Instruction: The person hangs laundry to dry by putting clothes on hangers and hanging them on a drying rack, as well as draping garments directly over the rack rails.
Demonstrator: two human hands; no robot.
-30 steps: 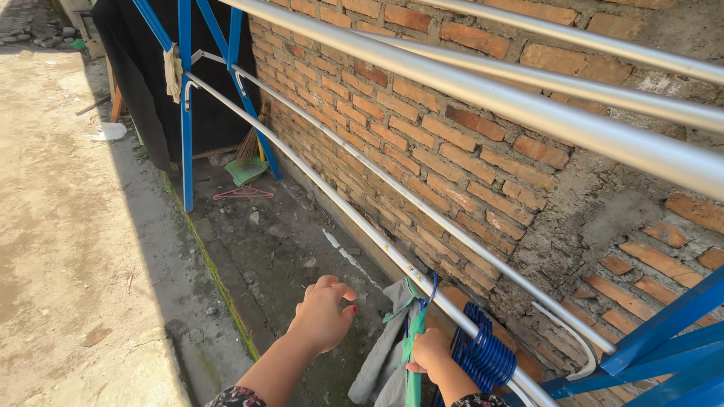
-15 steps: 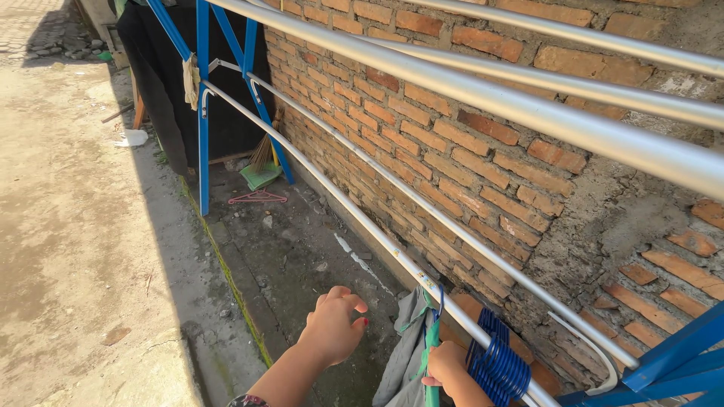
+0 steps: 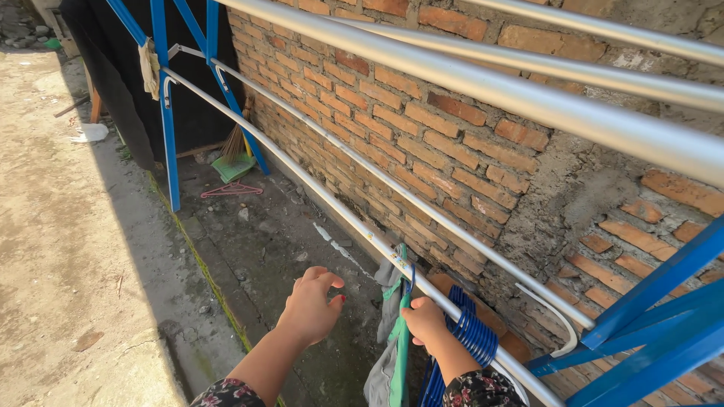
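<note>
My right hand [image 3: 424, 322] grips a grey and green garment [image 3: 390, 347] on a blue hanger whose hook sits over the lowest silver rail [image 3: 302, 179] of a drying rack. A bunch of blue hangers [image 3: 471, 339] hangs on the same rail just right of that hand. My left hand [image 3: 311, 305] hovers to the left of the garment, fingers loosely curled, holding nothing and apart from the cloth.
A brick wall [image 3: 422, 143] runs behind the rack. More silver rails [image 3: 483, 87] cross overhead on blue frame legs [image 3: 166, 128]. A pink hanger [image 3: 231, 188] and a green broom [image 3: 232, 154] lie on the concrete ground. Dark cloth [image 3: 113, 83] hangs at the far end.
My right hand and the garment have shifted slightly left along the rail. My left hand stays beside it, still empty. The view has swung a little.
</note>
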